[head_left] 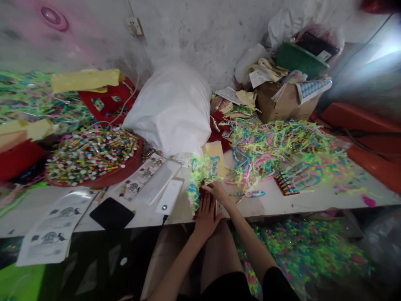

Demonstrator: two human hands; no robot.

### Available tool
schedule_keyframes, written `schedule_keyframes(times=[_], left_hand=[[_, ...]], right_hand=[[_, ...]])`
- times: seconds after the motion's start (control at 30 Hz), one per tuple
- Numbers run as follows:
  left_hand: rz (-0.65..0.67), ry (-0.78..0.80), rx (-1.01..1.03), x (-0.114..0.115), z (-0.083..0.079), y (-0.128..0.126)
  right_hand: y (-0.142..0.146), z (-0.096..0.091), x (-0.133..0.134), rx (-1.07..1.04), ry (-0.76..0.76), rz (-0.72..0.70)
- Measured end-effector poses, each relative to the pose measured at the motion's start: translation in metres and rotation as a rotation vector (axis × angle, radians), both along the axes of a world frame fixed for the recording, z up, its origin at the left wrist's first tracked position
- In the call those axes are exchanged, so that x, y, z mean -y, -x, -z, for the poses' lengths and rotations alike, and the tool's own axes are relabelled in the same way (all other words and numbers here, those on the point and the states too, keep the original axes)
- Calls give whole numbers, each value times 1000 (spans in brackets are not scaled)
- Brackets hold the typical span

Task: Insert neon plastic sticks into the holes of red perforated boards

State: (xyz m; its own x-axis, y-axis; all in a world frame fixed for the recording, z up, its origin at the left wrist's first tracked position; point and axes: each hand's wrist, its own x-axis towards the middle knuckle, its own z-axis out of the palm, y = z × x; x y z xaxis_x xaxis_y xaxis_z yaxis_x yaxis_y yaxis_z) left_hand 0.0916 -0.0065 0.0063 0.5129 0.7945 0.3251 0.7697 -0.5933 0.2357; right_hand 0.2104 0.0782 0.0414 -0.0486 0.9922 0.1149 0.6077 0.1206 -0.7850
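Note:
My left hand (206, 218) lies with its fingers stretched out flat on a dark red, board-like piece (201, 200) at the table's front edge. Just beyond it, my right hand (216, 191) has its fingers drawn together at the far end of that piece. What they pinch is too small to make out. Yellow-green and blue plastic strands (196, 175) lie beside both hands, along the left and far sides of the red piece. A yellow paper sheet (216, 154) lies behind the strands.
A large white sack (172, 108) stands behind my hands. To the left are a red basin (119, 177) of small colourful sticks, a white power bank (171, 196), a black pouch (112, 213) and printed sheets (56, 234). Tangled strands (275, 142) and a cardboard box (275, 100) are at right.

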Motion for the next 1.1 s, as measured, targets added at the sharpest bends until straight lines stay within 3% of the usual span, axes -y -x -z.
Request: schedule_keyframes(times=[0.17,0.47,0.73,1.1], left_hand=[[-9,-66,-60,1,1,1],[-50,-147,-103,1,7,-1],[-41,-123,-78,1,4,1],[-59,-176,-68,0,9,1]], right_hand=[[-3,-13,-11,206,52,-61],[0,-21,-41,239,83,-266],[2,-24,-44,254,66,-278],[-2,-21,-36,310,167,-193]])
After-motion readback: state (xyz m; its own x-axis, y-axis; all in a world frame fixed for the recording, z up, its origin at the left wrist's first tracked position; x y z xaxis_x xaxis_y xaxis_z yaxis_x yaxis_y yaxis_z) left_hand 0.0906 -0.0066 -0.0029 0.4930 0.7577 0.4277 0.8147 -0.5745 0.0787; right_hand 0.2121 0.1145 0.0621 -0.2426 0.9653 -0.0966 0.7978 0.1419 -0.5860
